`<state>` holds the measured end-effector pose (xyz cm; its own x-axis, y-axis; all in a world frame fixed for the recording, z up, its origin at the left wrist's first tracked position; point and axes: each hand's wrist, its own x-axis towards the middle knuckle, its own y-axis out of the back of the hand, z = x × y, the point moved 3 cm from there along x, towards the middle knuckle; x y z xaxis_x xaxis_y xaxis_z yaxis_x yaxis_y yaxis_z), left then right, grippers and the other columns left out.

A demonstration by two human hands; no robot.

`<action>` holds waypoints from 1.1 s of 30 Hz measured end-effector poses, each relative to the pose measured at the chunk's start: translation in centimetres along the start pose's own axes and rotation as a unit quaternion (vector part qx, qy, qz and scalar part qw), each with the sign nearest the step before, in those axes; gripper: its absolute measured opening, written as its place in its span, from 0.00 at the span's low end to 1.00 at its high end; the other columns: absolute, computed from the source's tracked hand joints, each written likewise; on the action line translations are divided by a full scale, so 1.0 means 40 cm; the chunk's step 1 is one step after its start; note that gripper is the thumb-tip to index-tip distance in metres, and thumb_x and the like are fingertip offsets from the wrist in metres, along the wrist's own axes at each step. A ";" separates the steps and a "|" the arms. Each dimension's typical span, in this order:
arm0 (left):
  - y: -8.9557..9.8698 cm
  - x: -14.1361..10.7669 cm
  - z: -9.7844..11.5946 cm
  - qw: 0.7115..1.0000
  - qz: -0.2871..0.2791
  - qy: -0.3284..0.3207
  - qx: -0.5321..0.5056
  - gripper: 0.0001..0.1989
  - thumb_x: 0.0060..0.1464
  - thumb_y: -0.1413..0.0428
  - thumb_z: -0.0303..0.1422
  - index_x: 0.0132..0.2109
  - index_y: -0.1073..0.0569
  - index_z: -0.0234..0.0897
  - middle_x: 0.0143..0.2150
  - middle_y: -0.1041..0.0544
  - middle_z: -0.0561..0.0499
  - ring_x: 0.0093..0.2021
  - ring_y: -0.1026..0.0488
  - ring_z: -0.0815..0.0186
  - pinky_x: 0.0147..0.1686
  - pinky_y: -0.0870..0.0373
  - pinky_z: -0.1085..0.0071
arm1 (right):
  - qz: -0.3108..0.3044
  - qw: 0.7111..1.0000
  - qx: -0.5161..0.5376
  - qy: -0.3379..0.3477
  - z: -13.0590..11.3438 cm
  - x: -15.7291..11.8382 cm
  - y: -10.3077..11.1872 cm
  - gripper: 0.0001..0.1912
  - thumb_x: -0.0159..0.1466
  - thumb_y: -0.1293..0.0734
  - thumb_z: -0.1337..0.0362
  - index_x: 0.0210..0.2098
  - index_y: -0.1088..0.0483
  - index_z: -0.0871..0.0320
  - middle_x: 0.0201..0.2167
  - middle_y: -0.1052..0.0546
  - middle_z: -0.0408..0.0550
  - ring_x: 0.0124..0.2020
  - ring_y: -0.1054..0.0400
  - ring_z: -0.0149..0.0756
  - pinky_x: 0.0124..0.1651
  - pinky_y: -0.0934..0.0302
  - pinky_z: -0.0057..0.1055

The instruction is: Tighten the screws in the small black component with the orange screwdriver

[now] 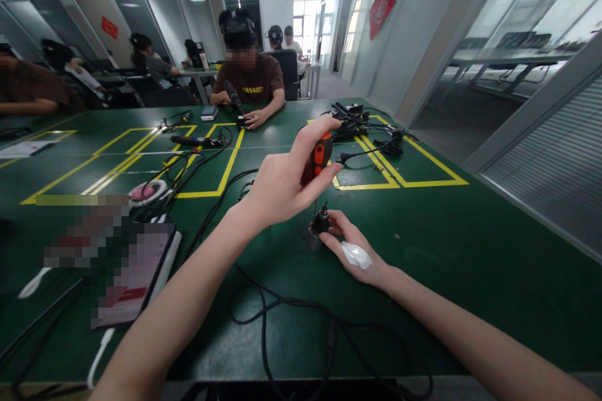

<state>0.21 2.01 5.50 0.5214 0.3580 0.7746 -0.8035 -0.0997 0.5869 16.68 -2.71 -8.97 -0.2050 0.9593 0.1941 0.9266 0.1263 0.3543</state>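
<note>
An orange and black screwdriver [321,153] stands upright in my left hand [286,182], its thin shaft pointing down. My left thumb and fingers wrap round the handle. Below it, my right hand [355,247] pinches a small black part with a pin on top [321,219] between thumb and fingers, close over the green table. A white patch [356,255] is stuck to the back of my right hand. The screwdriver's tip lies beside the black part; whether they touch is hard to tell.
Black cables [301,304] loop across the green table [446,263]. Phones [136,276] lie at the left. A corded tool [192,140] and a heap of black cables [350,119] lie farther back. Across the table a person [249,75] holds a tool.
</note>
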 end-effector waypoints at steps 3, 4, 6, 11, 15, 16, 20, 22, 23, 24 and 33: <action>0.001 0.000 0.001 1.000 0.003 -0.001 0.007 0.24 0.68 0.47 0.36 0.66 0.43 0.41 0.63 0.31 0.39 0.25 0.33 0.79 0.26 0.35 0.74 | -0.001 1.000 -0.001 0.007 -0.001 0.000 -0.001 0.18 0.67 0.34 0.59 0.56 0.34 0.53 0.50 0.19 0.53 0.51 0.23 0.47 0.58 0.28 0.50; 0.001 0.000 0.001 1.000 0.003 -0.002 0.010 0.24 0.68 0.47 0.37 0.66 0.43 0.41 0.63 0.31 0.39 0.26 0.32 0.78 0.26 0.35 0.74 | 0.000 1.000 -0.001 0.011 -0.002 0.000 -0.001 0.18 0.67 0.35 0.59 0.56 0.34 0.53 0.50 0.19 0.53 0.51 0.23 0.47 0.58 0.28 0.50; 0.002 -0.001 0.001 1.000 0.004 -0.001 0.013 0.24 0.68 0.47 0.37 0.66 0.43 0.42 0.64 0.31 0.39 0.27 0.30 0.77 0.27 0.34 0.73 | 0.002 1.000 0.002 0.016 -0.003 0.000 -0.001 0.18 0.67 0.35 0.59 0.56 0.34 0.53 0.50 0.19 0.53 0.51 0.23 0.48 0.58 0.29 0.50; 0.000 -0.002 -0.002 1.000 -0.002 0.009 0.005 0.24 0.68 0.47 0.37 0.67 0.44 0.42 0.64 0.32 0.39 0.26 0.32 0.78 0.27 0.34 0.73 | -0.001 1.000 0.003 0.002 -0.003 -0.001 -0.001 0.19 0.67 0.35 0.58 0.56 0.34 0.53 0.50 0.20 0.54 0.50 0.22 0.49 0.57 0.28 0.51; 0.000 -0.001 -0.001 1.000 -0.003 0.011 0.004 0.24 0.68 0.48 0.37 0.66 0.44 0.42 0.63 0.32 0.39 0.25 0.33 0.78 0.26 0.34 0.74 | 0.002 1.000 -0.001 0.006 -0.001 0.000 0.001 0.19 0.67 0.35 0.59 0.56 0.34 0.54 0.50 0.20 0.54 0.50 0.22 0.48 0.58 0.28 0.51; 0.000 0.000 -0.001 1.000 -0.002 0.012 0.006 0.23 0.68 0.48 0.37 0.66 0.44 0.42 0.63 0.31 0.39 0.25 0.33 0.78 0.27 0.34 0.74 | 0.002 1.000 -0.002 0.006 -0.001 0.000 0.001 0.18 0.67 0.35 0.59 0.56 0.34 0.54 0.50 0.20 0.54 0.50 0.22 0.48 0.58 0.28 0.51; 0.001 -0.001 -0.003 1.000 0.002 0.021 0.005 0.22 0.68 0.48 0.40 0.64 0.42 0.41 0.55 0.27 0.43 0.25 0.35 0.77 0.26 0.35 0.74 | 0.003 1.000 0.000 0.010 -0.002 0.001 0.001 0.18 0.67 0.34 0.60 0.56 0.34 0.53 0.49 0.19 0.53 0.50 0.23 0.48 0.58 0.29 0.50; 0.001 -0.002 -0.005 1.000 -0.001 0.030 -0.002 0.22 0.69 0.49 0.40 0.64 0.42 0.40 0.48 0.25 0.47 0.24 0.36 0.75 0.26 0.36 0.73 | 0.002 1.000 0.001 0.015 -0.005 0.000 0.001 0.18 0.67 0.34 0.60 0.56 0.34 0.53 0.50 0.19 0.53 0.51 0.23 0.48 0.58 0.29 0.50; 0.002 -0.002 -0.006 1.000 -0.002 0.031 -0.005 0.21 0.69 0.50 0.40 0.64 0.42 0.39 0.45 0.26 0.48 0.24 0.36 0.75 0.26 0.36 0.73 | 0.002 1.000 0.001 0.017 -0.006 0.000 0.001 0.18 0.68 0.34 0.60 0.56 0.34 0.53 0.50 0.19 0.53 0.51 0.23 0.47 0.59 0.29 0.50; 0.003 -0.002 -0.006 1.000 -0.003 0.029 -0.007 0.20 0.69 0.51 0.40 0.64 0.42 0.39 0.44 0.26 0.48 0.25 0.36 0.74 0.27 0.35 0.72 | 0.001 1.000 -0.001 0.018 -0.007 0.000 0.001 0.17 0.68 0.35 0.60 0.56 0.34 0.53 0.50 0.19 0.53 0.51 0.23 0.47 0.59 0.29 0.50; 0.005 0.003 -0.006 0.999 0.001 0.039 -0.018 0.19 0.69 0.50 0.38 0.62 0.40 0.36 0.32 0.30 0.55 0.21 0.39 0.75 0.24 0.43 0.74 | -0.002 1.000 -0.006 0.008 -0.002 -0.001 0.002 0.18 0.68 0.35 0.59 0.57 0.33 0.53 0.50 0.19 0.52 0.50 0.22 0.46 0.57 0.28 0.48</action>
<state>0.04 2.24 5.66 0.4967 0.4297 0.7541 -0.8153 -0.0670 0.5752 16.72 -2.76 -8.88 -0.2131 0.9549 0.2070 0.9220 0.1264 0.3660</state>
